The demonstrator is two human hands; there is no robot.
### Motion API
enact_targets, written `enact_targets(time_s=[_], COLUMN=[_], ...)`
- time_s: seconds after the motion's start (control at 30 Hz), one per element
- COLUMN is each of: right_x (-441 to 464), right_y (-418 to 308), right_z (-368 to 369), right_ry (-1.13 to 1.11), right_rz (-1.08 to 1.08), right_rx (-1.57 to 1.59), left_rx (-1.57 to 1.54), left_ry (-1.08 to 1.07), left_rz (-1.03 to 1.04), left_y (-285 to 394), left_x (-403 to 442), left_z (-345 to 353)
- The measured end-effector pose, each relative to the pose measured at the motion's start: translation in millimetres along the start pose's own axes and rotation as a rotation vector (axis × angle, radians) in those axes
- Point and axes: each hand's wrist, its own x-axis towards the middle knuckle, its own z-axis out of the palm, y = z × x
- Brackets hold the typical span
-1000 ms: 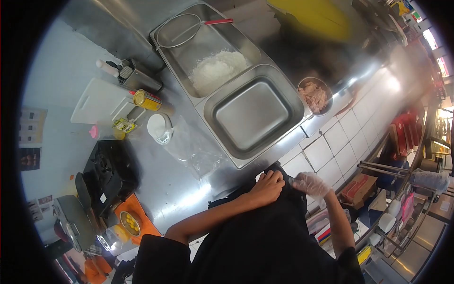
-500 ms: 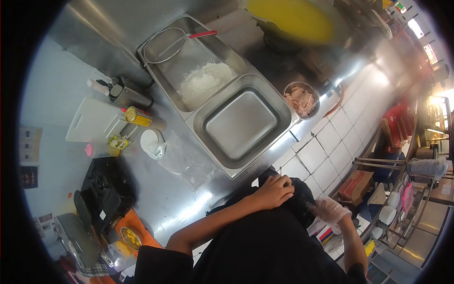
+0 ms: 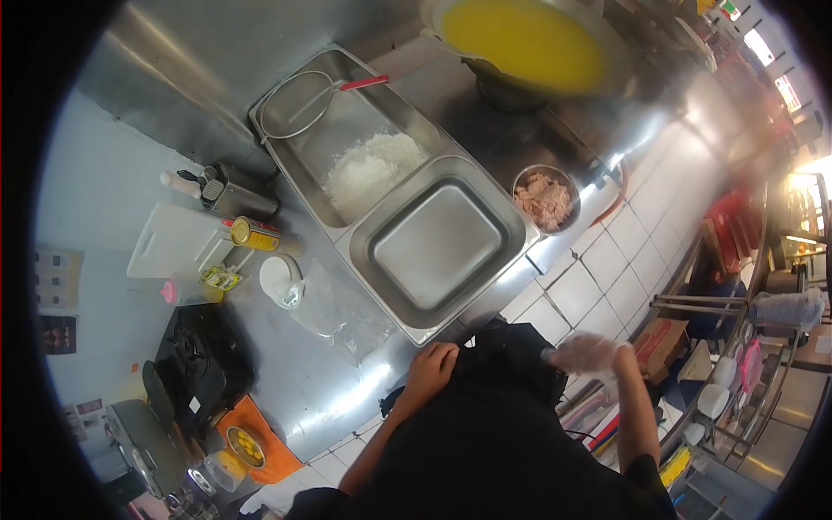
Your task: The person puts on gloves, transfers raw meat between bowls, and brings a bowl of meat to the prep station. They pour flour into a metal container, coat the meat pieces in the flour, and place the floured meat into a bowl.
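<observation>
My bare left hand (image 3: 432, 367) is at the left side of the black clothing (image 3: 494, 416), its fingers curled; whatever they may hold is hidden. On the other side, my right hand (image 3: 589, 354) wears a clear plastic glove and is blurred beside the black cloth; its fingers cannot be made out. Just beyond the left hand stands an empty steel pan (image 3: 440, 247). A second steel pan (image 3: 299, 173) behind it holds white flour (image 3: 377, 169), with a red-handled sieve (image 3: 296, 106) across its far corner.
A bowl of raw meat (image 3: 546, 201) sits right of the pans, below a large pan of yellow liquid (image 3: 524, 43). Leftward are a white-lidded jar (image 3: 279, 279), a can (image 3: 253, 233), a cutting board (image 3: 173, 243), a black stove (image 3: 204, 351) and a bowl of yellow pieces (image 3: 246, 446).
My left hand has moved left from the middle of the black cloth to its edge. My right hand has shifted slightly. The view has tilted a little.
</observation>
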Motion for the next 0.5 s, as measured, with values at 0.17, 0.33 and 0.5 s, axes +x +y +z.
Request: enact_targets(time_s=[0.17,0.33,0.5], right_x=[52,186,175], right_y=[31,77,92], right_z=[-100,-148,-161], right_ry=[0.875,0.796,0.859], right_rz=[0.141,-0.178,-0.179], right_rx=[0.491,1.176,0.975], left_rx=[-0.015,0.106,-0.313], left_ry=[-0.017,-0.153,0.575], left_rz=[-0.34,-0.472,-0.352], left_y=[-33,-77,-14], left_x=[-26,-18,60], left_z=[-35,-133,-197])
